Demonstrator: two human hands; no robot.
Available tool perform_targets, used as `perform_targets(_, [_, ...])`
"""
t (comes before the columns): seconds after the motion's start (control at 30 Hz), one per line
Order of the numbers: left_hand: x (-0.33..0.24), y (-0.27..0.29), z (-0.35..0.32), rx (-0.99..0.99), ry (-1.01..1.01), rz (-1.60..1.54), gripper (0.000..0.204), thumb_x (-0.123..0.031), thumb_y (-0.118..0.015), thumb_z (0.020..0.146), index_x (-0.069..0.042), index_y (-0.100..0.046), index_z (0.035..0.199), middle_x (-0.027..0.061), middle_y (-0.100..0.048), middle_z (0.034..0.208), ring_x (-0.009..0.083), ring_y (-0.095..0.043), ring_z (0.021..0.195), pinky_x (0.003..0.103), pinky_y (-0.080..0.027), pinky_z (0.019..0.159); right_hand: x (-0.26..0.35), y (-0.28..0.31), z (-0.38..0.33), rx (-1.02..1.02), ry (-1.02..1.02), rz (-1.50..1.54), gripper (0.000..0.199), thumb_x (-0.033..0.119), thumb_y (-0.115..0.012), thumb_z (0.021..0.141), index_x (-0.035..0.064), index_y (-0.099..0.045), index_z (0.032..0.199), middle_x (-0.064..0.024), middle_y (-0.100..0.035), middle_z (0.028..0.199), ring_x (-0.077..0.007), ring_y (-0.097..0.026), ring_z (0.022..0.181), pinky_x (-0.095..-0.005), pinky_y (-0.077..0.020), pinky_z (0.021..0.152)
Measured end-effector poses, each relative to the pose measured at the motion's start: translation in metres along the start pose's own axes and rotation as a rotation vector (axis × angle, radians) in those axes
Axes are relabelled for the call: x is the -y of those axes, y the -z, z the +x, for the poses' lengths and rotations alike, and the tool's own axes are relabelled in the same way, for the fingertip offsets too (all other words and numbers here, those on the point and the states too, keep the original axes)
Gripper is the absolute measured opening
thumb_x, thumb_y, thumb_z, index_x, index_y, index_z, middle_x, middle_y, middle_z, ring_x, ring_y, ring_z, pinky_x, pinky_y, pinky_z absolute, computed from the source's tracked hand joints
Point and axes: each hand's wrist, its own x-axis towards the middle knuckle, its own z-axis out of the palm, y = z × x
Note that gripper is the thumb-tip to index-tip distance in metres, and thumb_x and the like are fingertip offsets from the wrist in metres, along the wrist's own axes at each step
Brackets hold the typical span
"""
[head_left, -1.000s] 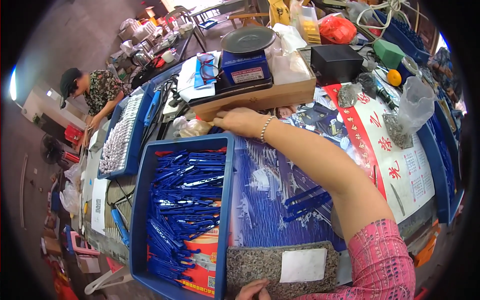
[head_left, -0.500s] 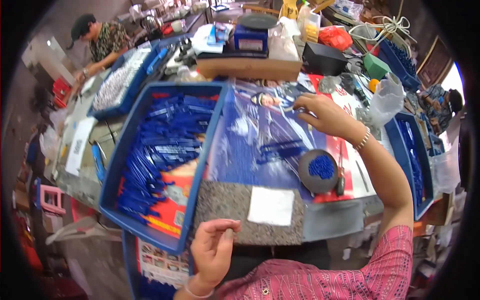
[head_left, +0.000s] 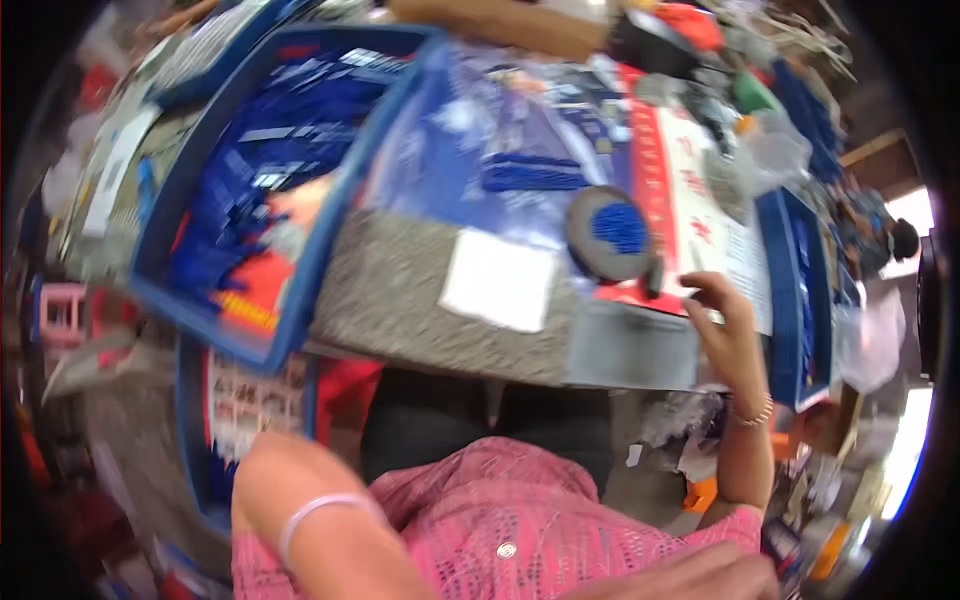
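My right hand (head_left: 725, 325) is above the table's front right edge, beside a grey mat (head_left: 632, 345). Its thumb and fingers are apart, with nothing visible between them. My left forearm (head_left: 340, 530) bends across my body at the bottom. A blurred hand (head_left: 695, 578), which seems to be my left, lies by my right sleeve; its fingers are smeared. A round grey dish (head_left: 585, 250) holds small blue pieces (head_left: 618, 228). Behind it, several slim blue parts (head_left: 535, 172) lie on a clear plastic sheet (head_left: 440, 150). A black-handled tool (head_left: 655, 275) rests right of the dish.
A blue tray (head_left: 345, 215) of long blue parts stands at the left of the table. A white square sheet (head_left: 498, 280) lies near the front edge. Another blue tray (head_left: 790, 300) is at the right. A wooden block (head_left: 500, 28) is at the back.
My right hand has drawn back from the plastic sheet to the front right edge. My left hand has left the tray's corner, its arm now folded across my body. The view has tilted downward.
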Motion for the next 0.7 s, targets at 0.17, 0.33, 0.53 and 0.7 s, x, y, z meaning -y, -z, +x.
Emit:
perform_targets(0.17, [0.041,-0.005,0.007,-0.263,-0.583,-0.112,0.029,-0.001,-0.055,0.075,0.006,-0.047,0.102,0.0162,-0.049,0.089,0.0244,-0.050,0.084,0.029,-0.043,0.068,-0.003,-0.040,0.027,-0.025,-0.007,0.038,0.032,0.004,-0.060,0.080,-0.0012,-0.051,0.110,-0.0116,-0.061,0.095,-0.0174,-0.060,0.072,-0.0279,-0.0469,0.066])
perform_targets(0.33, [0.051,-0.004,0.068,-0.403,-0.694,0.577,0.020,0.003,-0.049,0.074,0.003,-0.046,0.094,0.0120,-0.046,0.082,0.0202,-0.046,0.070,0.031,-0.043,0.059,-0.039,-0.026,0.029,-0.135,-0.041,-0.164,0.039,0.009,-0.060,0.081,0.0013,-0.045,0.116,-0.0147,-0.058,0.090,-0.0194,-0.060,0.059,-0.0326,-0.0470,0.055])
perform_targets(0.53, [0.066,0.150,0.116,-0.858,-0.332,1.103,0.024,-0.007,-0.058,0.075,0.001,-0.059,0.098,0.0172,-0.060,0.093,0.0305,-0.060,0.083,0.036,-0.047,0.074,-0.033,-0.040,0.048,-0.036,-0.176,-0.216,0.036,0.015,-0.058,0.078,0.0037,-0.047,0.110,-0.0200,-0.060,0.092,-0.0361,-0.060,0.082,-0.0413,-0.0468,0.071])
perform_targets(0.7, [0.096,0.247,0.124,-0.940,-0.139,1.434,0.019,-0.008,-0.058,0.075,-0.002,-0.061,0.093,0.0171,-0.060,0.089,0.0325,-0.058,0.085,0.038,-0.046,0.075,-0.045,-0.037,0.044,-0.058,-0.116,-0.247,0.037,0.010,-0.055,0.077,0.0023,-0.043,0.110,-0.0203,-0.056,0.102,-0.0357,-0.057,0.091,-0.0412,-0.0461,0.077])
